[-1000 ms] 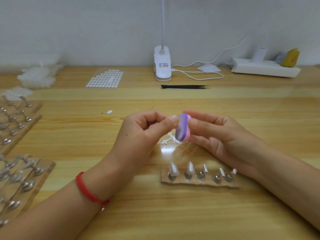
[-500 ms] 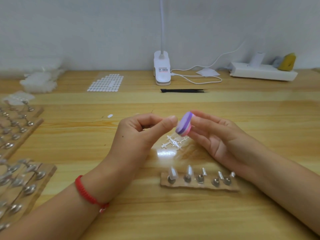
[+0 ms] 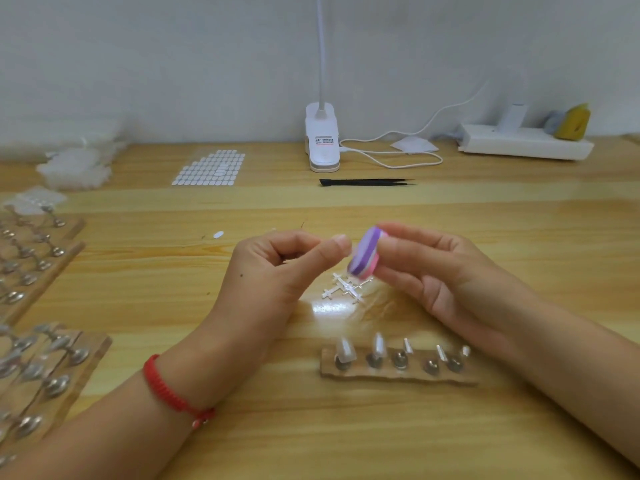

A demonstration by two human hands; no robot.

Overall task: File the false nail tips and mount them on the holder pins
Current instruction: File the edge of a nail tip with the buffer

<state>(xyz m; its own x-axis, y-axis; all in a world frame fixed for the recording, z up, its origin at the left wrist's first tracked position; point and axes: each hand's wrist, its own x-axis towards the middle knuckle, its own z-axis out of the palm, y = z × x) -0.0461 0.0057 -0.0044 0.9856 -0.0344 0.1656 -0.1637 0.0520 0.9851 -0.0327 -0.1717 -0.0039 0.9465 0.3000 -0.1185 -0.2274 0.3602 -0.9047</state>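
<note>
My right hand (image 3: 436, 271) pinches a small purple and pink filing block (image 3: 364, 253) above the wooden table. My left hand (image 3: 277, 271) pinches a tiny clear nail tip (image 3: 340, 238) between thumb and forefinger, right beside the block's face. Below the hands lies a clear plastic sprue (image 3: 346, 289) of cross-shaped pieces. Nearer to me stands a wooden holder strip (image 3: 398, 372) with several metal pins; its two leftmost pins carry clear nail tips (image 3: 344, 349), the others stand bare.
More wooden holder strips (image 3: 45, 368) with metal pins line the left edge. A sheet of white adhesive dots (image 3: 211, 168), black tweezers (image 3: 365, 182), a white clip lamp (image 3: 322, 140) with its cable, and a white power strip (image 3: 523, 143) sit at the back.
The filing block has tilted in my right hand and drawn slightly off the nail tip. Both hands stay in nearly the same place.
</note>
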